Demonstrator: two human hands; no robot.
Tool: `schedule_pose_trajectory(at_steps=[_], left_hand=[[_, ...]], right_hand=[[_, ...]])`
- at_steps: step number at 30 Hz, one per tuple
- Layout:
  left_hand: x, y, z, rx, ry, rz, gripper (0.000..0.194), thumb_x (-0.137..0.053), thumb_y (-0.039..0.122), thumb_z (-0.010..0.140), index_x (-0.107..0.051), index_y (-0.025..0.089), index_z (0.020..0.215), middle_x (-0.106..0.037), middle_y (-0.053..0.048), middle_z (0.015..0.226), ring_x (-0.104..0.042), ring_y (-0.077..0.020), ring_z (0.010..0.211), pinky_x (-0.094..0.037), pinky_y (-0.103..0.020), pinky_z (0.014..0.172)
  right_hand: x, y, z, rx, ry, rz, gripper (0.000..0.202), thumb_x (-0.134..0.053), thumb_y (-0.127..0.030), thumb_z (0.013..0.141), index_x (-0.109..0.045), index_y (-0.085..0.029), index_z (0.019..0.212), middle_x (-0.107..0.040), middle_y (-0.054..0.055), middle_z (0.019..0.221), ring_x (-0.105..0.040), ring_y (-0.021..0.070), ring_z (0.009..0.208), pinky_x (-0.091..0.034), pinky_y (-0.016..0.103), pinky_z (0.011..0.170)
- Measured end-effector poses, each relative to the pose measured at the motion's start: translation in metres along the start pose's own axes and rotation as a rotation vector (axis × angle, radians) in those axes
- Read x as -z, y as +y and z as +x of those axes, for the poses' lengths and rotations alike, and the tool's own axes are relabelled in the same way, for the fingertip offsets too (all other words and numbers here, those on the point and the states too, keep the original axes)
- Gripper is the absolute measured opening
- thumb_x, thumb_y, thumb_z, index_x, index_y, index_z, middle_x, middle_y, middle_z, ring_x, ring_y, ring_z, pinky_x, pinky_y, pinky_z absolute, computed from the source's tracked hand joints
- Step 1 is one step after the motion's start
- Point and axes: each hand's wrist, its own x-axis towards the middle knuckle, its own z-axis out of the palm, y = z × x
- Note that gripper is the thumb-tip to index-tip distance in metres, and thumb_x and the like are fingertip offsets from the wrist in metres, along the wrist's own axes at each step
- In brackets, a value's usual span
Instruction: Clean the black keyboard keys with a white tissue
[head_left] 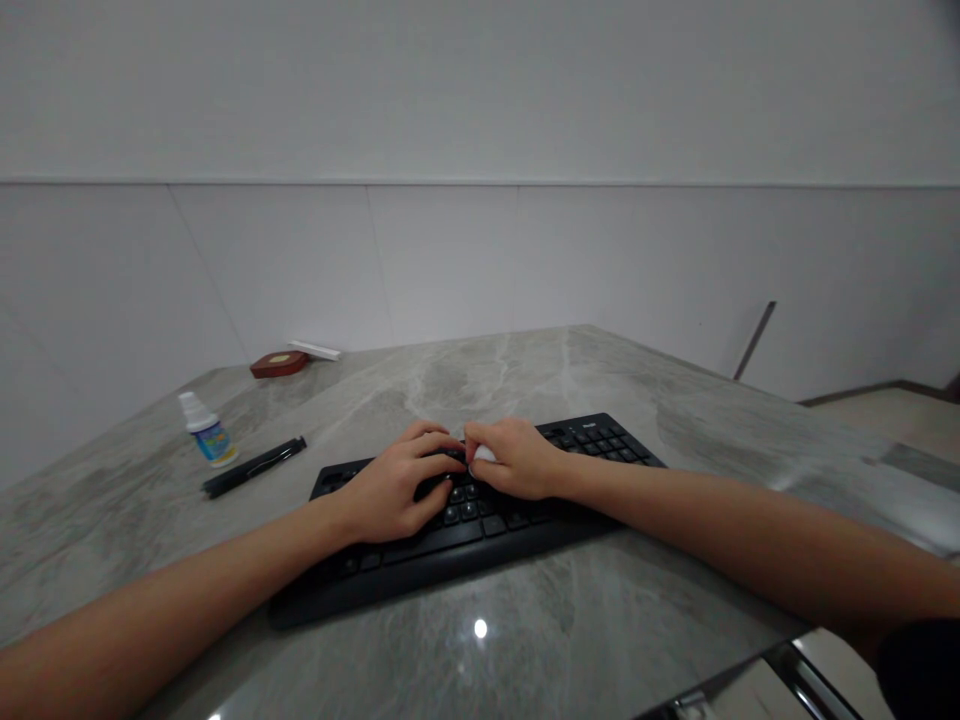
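Note:
A black keyboard [420, 572] lies at a slant on the grey marbled table. My left hand [397, 482] rests over its left half, fingers apart and palm down, the fingertips close to my right hand. Closed over the middle of the keys, my right hand [521, 458] grips a small white wad [484, 454]. Only a bit of the wad shows between thumb and fingers, so its exact kind cannot be told. The fingers hide the keys beneath them.
Left of the keyboard stand a white-capped bottle with a blue and yellow label [211, 435] and, lying beside it, a slim black object [255, 468]. A reddish-brown box [279, 364] and a white strip [315, 350] lie by the wall. Shiny metal [806, 680] juts in at bottom right.

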Motion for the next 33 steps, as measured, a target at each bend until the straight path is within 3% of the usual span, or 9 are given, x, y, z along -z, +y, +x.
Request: schedule_pose_trajectory(at_steps=[14, 21, 33], left_hand=[[0.0, 0.0, -0.002, -0.128, 0.049, -0.066, 0.021, -0.049, 0.005, 0.086, -0.065, 0.014, 0.096, -0.068, -0.008, 0.096, -0.058, -0.0223, 0.102, -0.044, -0.043, 0.1], [0.002, 0.002, 0.0, -0.108, 0.024, -0.069, 0.021, -0.047, 0.007, 0.087, -0.065, 0.015, 0.095, -0.068, -0.008, 0.092, -0.059, -0.0218, 0.097, -0.046, -0.042, 0.094], [0.001, 0.003, -0.001, -0.099, 0.031, -0.068, 0.021, -0.048, 0.007, 0.087, -0.065, 0.015, 0.094, -0.068, -0.007, 0.093, -0.057, -0.0224, 0.097, -0.047, -0.041, 0.091]], right_hand=[[0.002, -0.002, -0.001, 0.031, -0.021, -0.018, 0.013, -0.053, -0.02, 0.079, -0.062, -0.018, 0.088, -0.066, 0.002, 0.074, -0.056, 0.017, 0.069, -0.034, 0.026, 0.064], [0.002, -0.002, -0.001, 0.081, -0.012, 0.038, 0.012, -0.054, -0.018, 0.073, -0.062, -0.018, 0.082, -0.064, 0.001, 0.069, -0.055, 0.0154, 0.064, -0.035, 0.024, 0.06], [-0.003, 0.007, 0.006, -0.196, 0.159, 0.289, 0.004, -0.057, -0.017, 0.065, -0.056, -0.016, 0.061, -0.053, -0.003, 0.057, -0.047, 0.0114, 0.058, -0.031, 0.023, 0.055]])
